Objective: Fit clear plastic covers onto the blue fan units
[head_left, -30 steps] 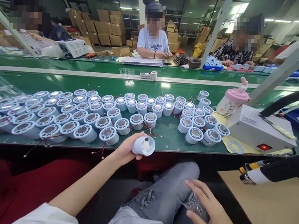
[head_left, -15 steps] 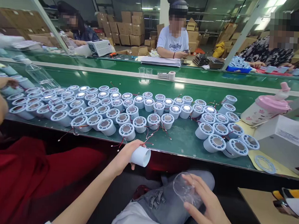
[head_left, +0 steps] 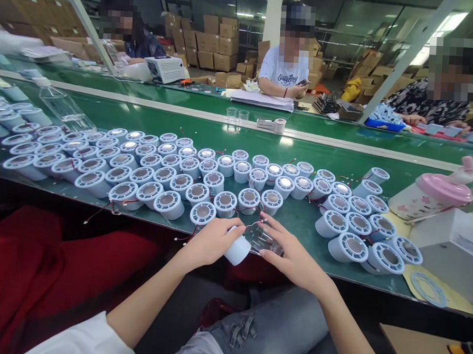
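My left hand point(head_left: 211, 242) is closed around a light blue plastic cylinder point(head_left: 238, 251), held tilted at the table's front edge. Just beside it, my right hand point(head_left: 296, 256) has its fingers curved over a clear plastic cup point(head_left: 257, 239), which lies on its side. A thin wire point(head_left: 252, 224) runs between the two hands near my right fingertips. Where it is fastened is hidden. Behind the hands stand rows of light blue round housings point(head_left: 203, 214) with slotted rims and grey discs on top, several trailing red and black wires.
A clear bottle point(head_left: 67, 110) leans at the left. Two clear cups point(head_left: 237, 116) and a tape roll point(head_left: 279, 126) sit on the green table point(head_left: 176, 122). At right are a pink-lidded cup point(head_left: 429, 195), a grey box point(head_left: 450, 246) and a blue ring point(head_left: 429, 289). Co-workers sit opposite.
My right hand has brought the clear cup up from above my lap to the table edge, beside the blue cylinder. The left hand moved slightly right. A neighbour's hand at left has left view.
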`<state>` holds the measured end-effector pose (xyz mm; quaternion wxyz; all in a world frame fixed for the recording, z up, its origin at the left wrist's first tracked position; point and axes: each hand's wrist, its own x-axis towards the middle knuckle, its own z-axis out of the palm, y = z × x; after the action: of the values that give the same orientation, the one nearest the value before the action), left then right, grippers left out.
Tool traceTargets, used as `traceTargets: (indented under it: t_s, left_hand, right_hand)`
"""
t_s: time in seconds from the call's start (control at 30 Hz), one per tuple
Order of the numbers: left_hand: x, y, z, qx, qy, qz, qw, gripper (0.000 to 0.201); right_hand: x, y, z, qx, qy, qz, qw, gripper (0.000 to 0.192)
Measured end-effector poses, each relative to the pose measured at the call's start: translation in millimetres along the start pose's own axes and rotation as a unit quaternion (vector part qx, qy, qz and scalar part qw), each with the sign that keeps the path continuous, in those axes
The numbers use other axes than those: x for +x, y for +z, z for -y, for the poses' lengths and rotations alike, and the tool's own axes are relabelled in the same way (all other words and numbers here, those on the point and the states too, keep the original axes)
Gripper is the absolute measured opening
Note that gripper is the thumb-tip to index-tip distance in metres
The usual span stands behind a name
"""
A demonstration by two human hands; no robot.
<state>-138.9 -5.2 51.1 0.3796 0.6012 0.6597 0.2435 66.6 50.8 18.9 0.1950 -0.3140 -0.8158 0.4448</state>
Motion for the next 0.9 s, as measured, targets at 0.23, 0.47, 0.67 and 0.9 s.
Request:
traceTargets:
  t_s: [0.23,0.47,0.67,0.9]
  left_hand:
    - [-1.3,-9.5,9.3,0.005,-0.018,0.01,1.0,0.037]
    - [-6.2,7.4,24.0,-0.262,-0.067,0.167,0.948,0.042]
    - [6.9,54.1,2.4,-0.234,-0.05,0.335,0.911,0.04]
    - [5.4,81.0,-41.3,-0.05,0.22,0.27,0.936,0.018]
  right_hand:
    - [4.6,-9.2,-11.8,0.109,0.039,-0.091,0.989,0.047]
    - [-59.3,-1.8,3.2,-0.106,-0.003,-0.164,0.981,0.042]
    - [-104.8,35.9,11.8,-0.416,0.011,-0.199,0.887,0.056]
    - [-143.3,12.8,17.8,-0.121,0.171,-0.139,0.968,0.017]
